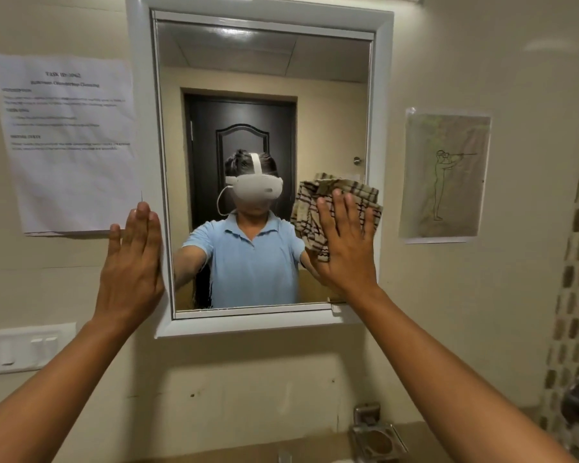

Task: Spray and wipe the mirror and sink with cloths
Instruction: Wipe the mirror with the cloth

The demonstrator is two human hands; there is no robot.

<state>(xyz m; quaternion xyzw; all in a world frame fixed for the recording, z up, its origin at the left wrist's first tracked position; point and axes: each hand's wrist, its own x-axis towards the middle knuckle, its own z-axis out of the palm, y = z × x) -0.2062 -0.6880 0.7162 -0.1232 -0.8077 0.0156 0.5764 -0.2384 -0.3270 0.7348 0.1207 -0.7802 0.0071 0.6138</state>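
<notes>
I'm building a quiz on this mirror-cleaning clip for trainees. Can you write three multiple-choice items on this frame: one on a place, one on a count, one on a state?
1. Where on the mirror is the checked cloth pressed?
A. lower right part of the glass
B. top left corner
C. centre of the top edge

2. How many paper sheets hang on the wall beside the mirror?
A. none
B. two
C. four

3. What is the left hand doing?
A. gripping a spray bottle
B. holding a second cloth
C. lying flat and empty at the mirror's left frame

Answers:
1 A, the right hand holds the cloth flat near the lower right edge.
2 B, a printed sheet is on the left and a drawing is on the right.
3 C, its fingers are straight with nothing in them.
</notes>
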